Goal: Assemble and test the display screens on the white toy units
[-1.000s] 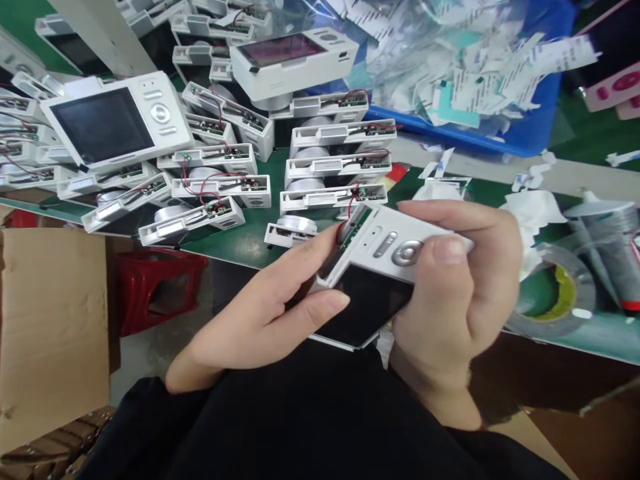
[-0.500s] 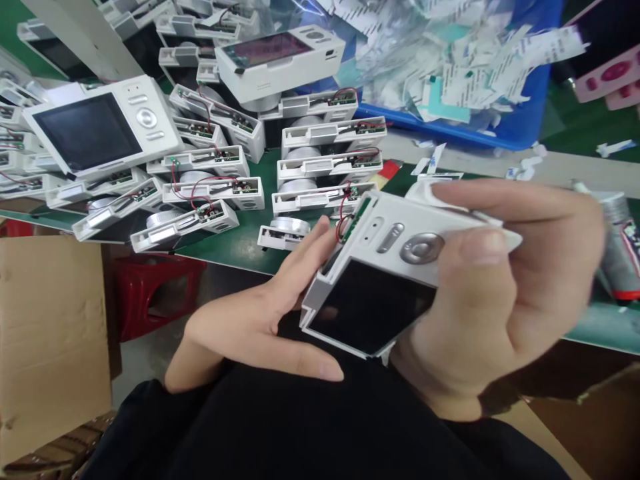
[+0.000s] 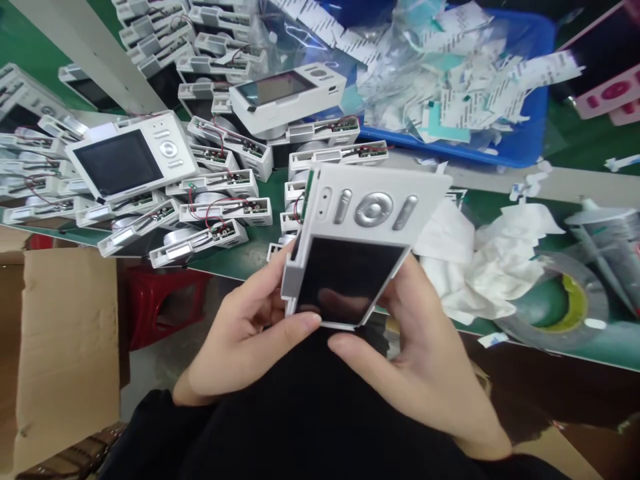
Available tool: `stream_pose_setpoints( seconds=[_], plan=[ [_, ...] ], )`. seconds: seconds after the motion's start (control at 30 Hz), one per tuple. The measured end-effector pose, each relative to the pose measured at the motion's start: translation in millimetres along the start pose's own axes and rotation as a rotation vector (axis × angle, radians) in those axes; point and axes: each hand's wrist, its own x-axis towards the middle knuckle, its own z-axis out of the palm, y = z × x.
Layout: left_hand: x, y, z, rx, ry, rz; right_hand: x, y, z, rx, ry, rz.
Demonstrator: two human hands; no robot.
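A white digital camera [image 3: 370, 220], its dark screen and silver buttons facing me, is tilted between my two hands above the table's near edge. My left hand [image 3: 245, 327] grips its lower left corner, thumb on the screen's bottom edge and fingers partly hidden behind. Around its right side goes my right hand [image 3: 415, 360], fingers behind the body and thumb close below the bottom edge. The camera's left side is uncovered and shows a strip of green circuit board. A crumpled white cloth [image 3: 495, 267] lies on the table to the right of the camera.
Many white cameras with bare wires, one of them lying screen up [image 3: 117, 163], crowd the left of the green table. A blue tray [image 3: 537, 87] of paper scraps stands behind. Tape roll [image 3: 593, 300] and a tube lie right. Red stool [image 3: 165, 300] and cardboard box [image 3: 70, 333] are below left.
The camera has moved left and turned more upright. My right hand has shifted from its button side to its lower right; my left hand has closed on its corner. The white cloth now shows.
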Motion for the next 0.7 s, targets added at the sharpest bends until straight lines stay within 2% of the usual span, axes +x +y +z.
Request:
stream_pose_setpoints(
  seconds=[0.17, 0.27, 0.5, 0.7],
  plan=[
    [-2, 1, 1.7, 0.063, 0.015, 0.017, 3, -2, 7, 0.044, 0.026, 0.024],
    [0, 3, 1.8, 0.088, -0.006, 0.044, 2, -3, 6, 0.047, -0.008, 0.024],
    [2, 4, 2.6, -0.130, -0.070, -0.017, -6, -4, -4, -0.088, -0.073, 0.010],
    [0, 5, 0.6, -0.147, -0.091, -0.031, -7, -3, -14, -0.103, -0.137, -0.042]
  ],
)
